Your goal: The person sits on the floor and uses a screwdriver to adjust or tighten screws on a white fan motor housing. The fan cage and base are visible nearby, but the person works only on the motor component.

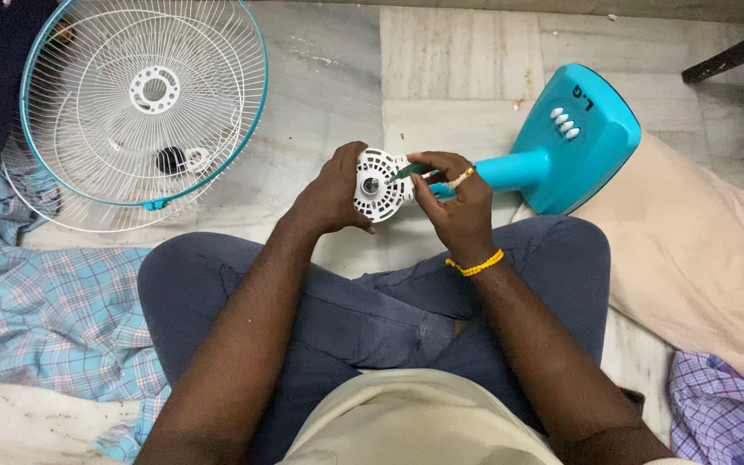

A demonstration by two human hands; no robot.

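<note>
Seated cross-legged on a pale marble floor point(441, 60), in dark blue trousers point(363, 310), both forearms reaching forward over the knees. Left hand point(333, 194) curled around the left edge of a round white fan motor housing point(378, 183), fingers wrapped behind it and thumb on the slotted face, holding it upright just above the lap. Right hand point(458, 207) closed in a pinch on a thin green-handled tool point(408, 170), tip set against the upper right of the housing; yellow bead bracelet point(477, 264) on that wrist, a ring on one finger. Behind the housing, joined to it, a turquoise stem running right to a turquoise fan base point(583, 142) with a row of white buttons, lying tilted on the floor and partly on a cream cushion point(699, 250). Well apart to the upper left, two white wire fan guards point(144, 103), one rimmed in turquoise, stacked flat on the floor. Light blue checked cloth point(53, 301) at left beside the knee, purple checked cloth point(721, 413) at lower right.
</note>
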